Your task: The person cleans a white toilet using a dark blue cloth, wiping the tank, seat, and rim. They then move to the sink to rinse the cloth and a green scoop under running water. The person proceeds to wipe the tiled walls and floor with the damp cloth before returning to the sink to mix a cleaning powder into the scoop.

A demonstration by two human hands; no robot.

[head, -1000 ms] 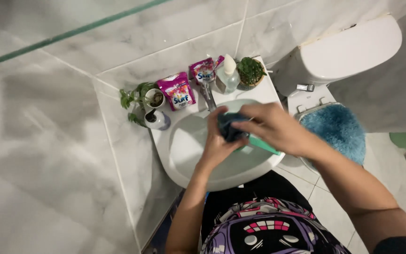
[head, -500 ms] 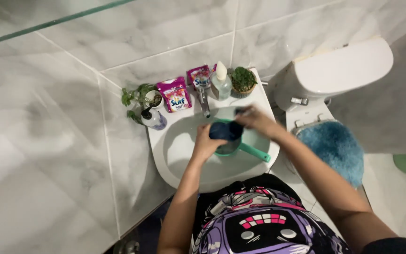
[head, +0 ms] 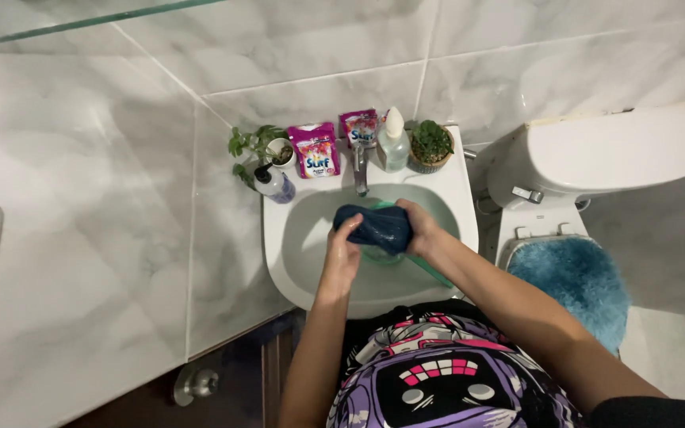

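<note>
Both my hands hold a dark blue wet cloth over the white basin. My left hand grips its left end and my right hand grips its right end. Under the cloth a green scoop with a long handle lies in the basin, mostly hidden. The metal tap stands just beyond the cloth.
Along the basin's back rim stand a small plant in a white pot, a pump bottle, two pink sachets, a clear bottle and a potted cactus. A white toilet with a blue fluffy lid cover is at the right.
My hands and the cloth have shifted a little toward the tap and sit more centred over the basin. The cloth now covers more of the green scoop.
</note>
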